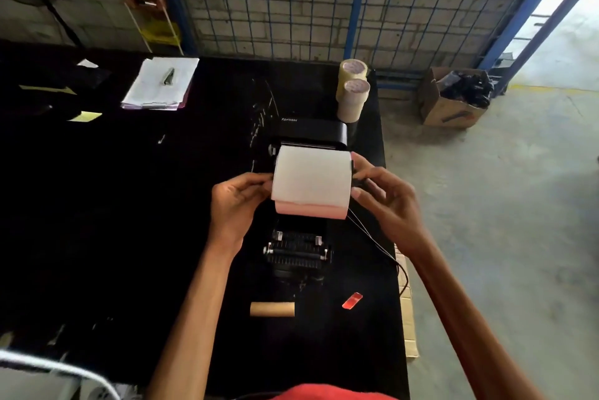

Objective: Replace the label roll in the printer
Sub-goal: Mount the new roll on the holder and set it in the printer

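Observation:
A black label printer stands open on the black table, its lid tipped back and its roller bar visible at the front. Above the open bay I hold a full white label roll level between both hands. My left hand grips its left end and my right hand grips its right end, at a black holder piece. An empty brown cardboard core lies on the table in front of the printer.
Two tape rolls stand behind the printer near the table's right edge. A small red piece lies right of the core. A thin black cable runs off the right side. A clipboard with papers sits at the back left. A cardboard box is on the floor.

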### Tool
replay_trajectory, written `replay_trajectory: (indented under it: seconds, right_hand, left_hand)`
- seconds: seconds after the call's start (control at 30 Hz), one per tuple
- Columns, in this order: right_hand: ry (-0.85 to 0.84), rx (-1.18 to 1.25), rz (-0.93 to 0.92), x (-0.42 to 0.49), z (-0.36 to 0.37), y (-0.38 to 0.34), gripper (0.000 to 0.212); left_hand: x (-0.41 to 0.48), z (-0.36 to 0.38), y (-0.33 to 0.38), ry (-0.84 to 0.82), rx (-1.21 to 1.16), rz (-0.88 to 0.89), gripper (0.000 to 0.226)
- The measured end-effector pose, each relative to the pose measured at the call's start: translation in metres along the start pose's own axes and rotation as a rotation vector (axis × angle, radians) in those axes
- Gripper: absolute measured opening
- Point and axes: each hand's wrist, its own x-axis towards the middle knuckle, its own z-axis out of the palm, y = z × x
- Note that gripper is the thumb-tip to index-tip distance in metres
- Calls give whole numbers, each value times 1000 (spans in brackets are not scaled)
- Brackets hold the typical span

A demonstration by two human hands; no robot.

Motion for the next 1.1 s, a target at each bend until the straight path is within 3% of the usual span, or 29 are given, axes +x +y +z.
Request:
replay_trajectory:
  seconds: [0.2, 0.47, 0.77, 1.1]
  right_hand:
    - [117, -280, 28, 23, 12, 41, 17]
    - [125, -619, 79, 29, 31, 101, 22]
    - [123, -737, 181, 30, 36, 154, 25]
    - [120, -696, 290, 30, 44, 176, 29]
  left_hand:
    - [30, -5, -30, -5, 140, 6, 18]
    - [61, -14, -102, 18, 479, 75, 19]
    - [72, -8, -159, 29, 833, 144, 24]
    - [78, -10, -177, 21, 973, 44, 21]
